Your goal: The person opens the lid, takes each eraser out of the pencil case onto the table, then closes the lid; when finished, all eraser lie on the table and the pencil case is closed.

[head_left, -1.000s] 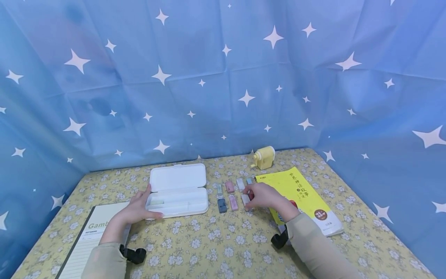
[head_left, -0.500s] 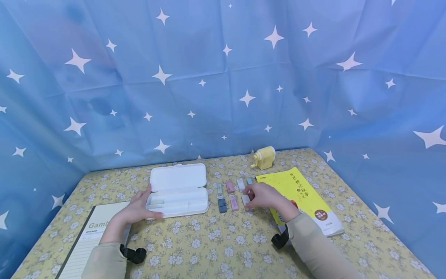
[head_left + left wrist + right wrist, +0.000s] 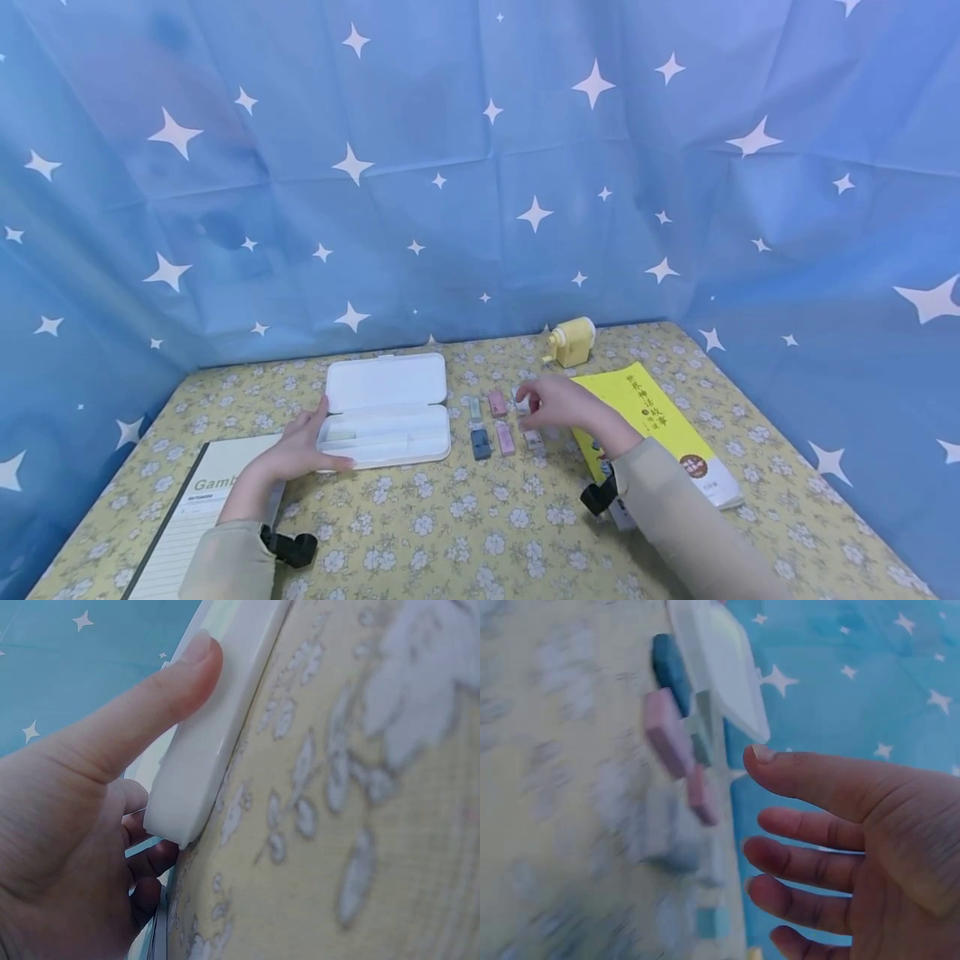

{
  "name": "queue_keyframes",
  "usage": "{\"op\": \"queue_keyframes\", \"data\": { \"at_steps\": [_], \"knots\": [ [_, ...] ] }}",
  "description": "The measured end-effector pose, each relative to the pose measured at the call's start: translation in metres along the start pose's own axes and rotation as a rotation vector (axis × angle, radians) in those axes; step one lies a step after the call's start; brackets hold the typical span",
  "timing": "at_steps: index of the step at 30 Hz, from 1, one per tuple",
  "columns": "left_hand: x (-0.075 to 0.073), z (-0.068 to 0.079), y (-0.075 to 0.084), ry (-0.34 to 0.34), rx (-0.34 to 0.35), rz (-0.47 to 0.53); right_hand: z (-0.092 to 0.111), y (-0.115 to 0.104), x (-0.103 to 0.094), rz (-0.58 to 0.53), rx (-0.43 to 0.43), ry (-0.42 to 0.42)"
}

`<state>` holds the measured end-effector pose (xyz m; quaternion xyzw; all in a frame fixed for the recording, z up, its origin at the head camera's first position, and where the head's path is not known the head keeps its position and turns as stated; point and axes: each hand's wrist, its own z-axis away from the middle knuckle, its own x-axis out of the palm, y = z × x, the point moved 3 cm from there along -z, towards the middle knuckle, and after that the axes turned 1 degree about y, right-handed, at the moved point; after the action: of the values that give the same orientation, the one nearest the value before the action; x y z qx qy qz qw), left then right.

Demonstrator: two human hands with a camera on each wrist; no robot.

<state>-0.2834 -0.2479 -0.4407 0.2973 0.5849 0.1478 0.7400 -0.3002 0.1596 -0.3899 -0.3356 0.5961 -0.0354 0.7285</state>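
Note:
My left hand [image 3: 303,446] grips the left front corner of an open white pencil case [image 3: 429,444], thumb over its front rim in the left wrist view and fingers around the side. A small greenish block [image 3: 340,434] lies in the case. My right hand [image 3: 562,408] hovers over the right end of two rows of erasers, its fingers loosely bent with nothing between them in the right wrist view. The rows include a dark blue eraser [image 3: 481,444], two pink erasers [image 3: 666,731], a light green eraser [image 3: 475,408] and a blurred grey-white eraser [image 3: 658,825]. A light blue eraser [image 3: 712,922] is hidden by my hand in the head view.
A yellow book [image 3: 637,400] lies under my right forearm. Behind it stands a yellow pencil sharpener [image 3: 573,342] with a crank. A notebook [image 3: 195,508] lies at the left, partly under my left arm. The starry blue curtain [image 3: 450,208] borders the flowered table.
My right hand has risen away from the grey-white eraser at the front right, with its fingers spreading. My left hand stays on the pencil case.

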Motion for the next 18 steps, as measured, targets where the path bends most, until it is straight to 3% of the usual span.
{"op": "queue_keyframes", "data": {
  "at_steps": [7, 13, 18],
  "knots": [
    [0.001, 0.003, 0.001, -0.015, 0.008, 0.038, -0.033, -0.032, 0.004, 0.026, -0.149, -0.090],
    [0.002, 0.004, 0.000, -0.007, -0.002, 0.034, -0.061, -0.061, 0.018, -0.004, -0.172, -0.199],
    [-0.001, 0.003, 0.002, -0.005, -0.008, 0.020, -0.086, -0.086, 0.026, -0.034, -0.225, -0.241]
  ]
}}
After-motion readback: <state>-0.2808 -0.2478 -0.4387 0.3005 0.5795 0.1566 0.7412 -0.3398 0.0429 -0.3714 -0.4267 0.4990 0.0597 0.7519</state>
